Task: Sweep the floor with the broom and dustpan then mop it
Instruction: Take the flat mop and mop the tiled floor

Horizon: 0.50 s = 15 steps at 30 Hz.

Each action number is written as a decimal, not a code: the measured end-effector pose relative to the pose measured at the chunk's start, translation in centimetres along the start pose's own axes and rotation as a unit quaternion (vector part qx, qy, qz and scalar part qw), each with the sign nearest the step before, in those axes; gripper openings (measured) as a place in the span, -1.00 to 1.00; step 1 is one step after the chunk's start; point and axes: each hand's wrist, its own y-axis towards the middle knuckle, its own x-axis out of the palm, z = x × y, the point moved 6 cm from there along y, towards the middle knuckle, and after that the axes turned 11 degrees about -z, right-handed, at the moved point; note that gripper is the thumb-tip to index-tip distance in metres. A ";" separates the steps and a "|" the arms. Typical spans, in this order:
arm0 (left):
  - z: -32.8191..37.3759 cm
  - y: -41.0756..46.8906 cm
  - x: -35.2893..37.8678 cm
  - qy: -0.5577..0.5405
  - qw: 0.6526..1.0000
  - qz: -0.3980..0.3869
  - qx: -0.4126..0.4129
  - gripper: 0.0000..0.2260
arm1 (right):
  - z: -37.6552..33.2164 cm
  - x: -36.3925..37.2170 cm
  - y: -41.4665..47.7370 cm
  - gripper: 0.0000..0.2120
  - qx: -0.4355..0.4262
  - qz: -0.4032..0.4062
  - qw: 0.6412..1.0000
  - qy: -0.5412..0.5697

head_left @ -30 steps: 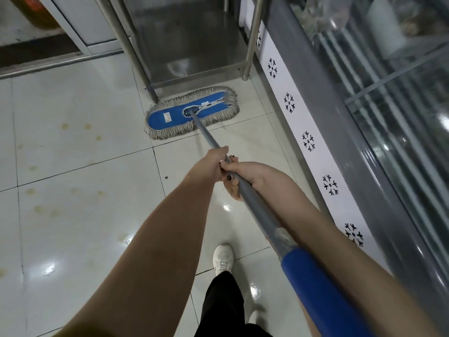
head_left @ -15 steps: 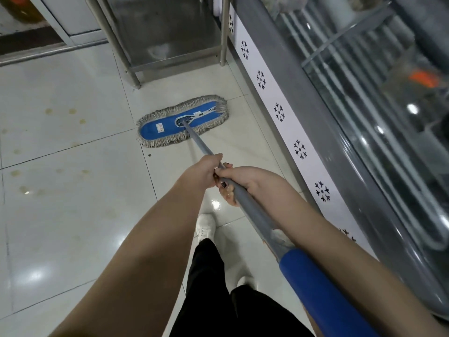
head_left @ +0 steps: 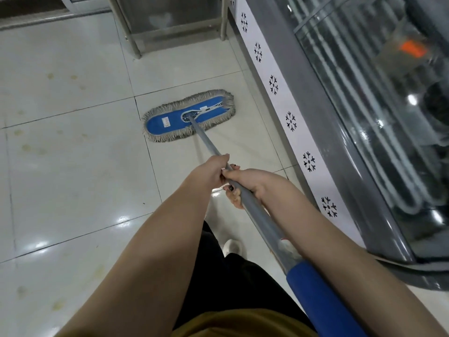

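A flat blue mop head with a grey fringe lies on the glossy white tiled floor, left of the display case. Its grey handle runs back toward me and ends in a blue grip. My left hand is closed around the handle further down. My right hand holds the handle just behind it, the two hands touching. No broom or dustpan is in view.
A glass-fronted refrigerated display case with a white snowflake strip lines the right side. A steel table's legs and lower shelf stand at the top. Yellowish stains dot the tiles at left. My shoe is below the handle.
The mop head has been drawn back across the tiles, away from the steel table and toward me. Both hands keep the same grip on the handle.
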 end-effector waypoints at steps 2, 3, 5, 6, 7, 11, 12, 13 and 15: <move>0.4 0.3 -0.6 -0.009 1.000 0.000 0.001 -0.80 | -0.7 0.4 0.6 -0.58 0.000 0.009 1.000 -0.017; 0.8 0.5 -1.0 -0.010 1.000 -0.003 0.001 -0.79 | -1.1 0.6 0.9 -0.59 -0.001 0.013 1.000 -0.017; 1.8 1.0 -1.3 -0.012 1.000 -0.020 0.002 -0.78 | -2.4 0.8 1.4 -0.61 -0.005 0.023 1.000 -0.018; 2.3 1.3 -1.5 -0.019 0.999 -0.027 0.002 -0.78 | -3.1 0.9 1.7 -0.60 -0.001 0.029 0.999 -0.022; 2.9 1.6 -1.7 -0.027 0.999 -0.030 0.002 -0.78 | -3.8 1.0 1.9 -0.59 0.004 0.034 0.999 -0.025; 6.8 3.0 -3.0 -0.051 0.998 -0.023 0.012 -0.79 | -7.6 2.0 3.5 -0.58 0.012 0.034 0.999 -0.037; 7.8 3.4 -3.6 -0.057 0.998 -0.020 0.013 -0.79 | -8.7 2.4 4.0 -0.58 0.012 0.034 0.998 -0.042; 8.9 3.8 -4.3 -0.060 0.998 -0.017 0.012 -0.79 | -9.8 2.9 4.7 -0.58 0.011 0.033 0.998 -0.045; 11.2 4.8 -5.6 -0.055 0.998 -0.015 0.010 -0.79 | -12.0 3.8 5.9 -0.59 0.008 0.032 0.999 -0.042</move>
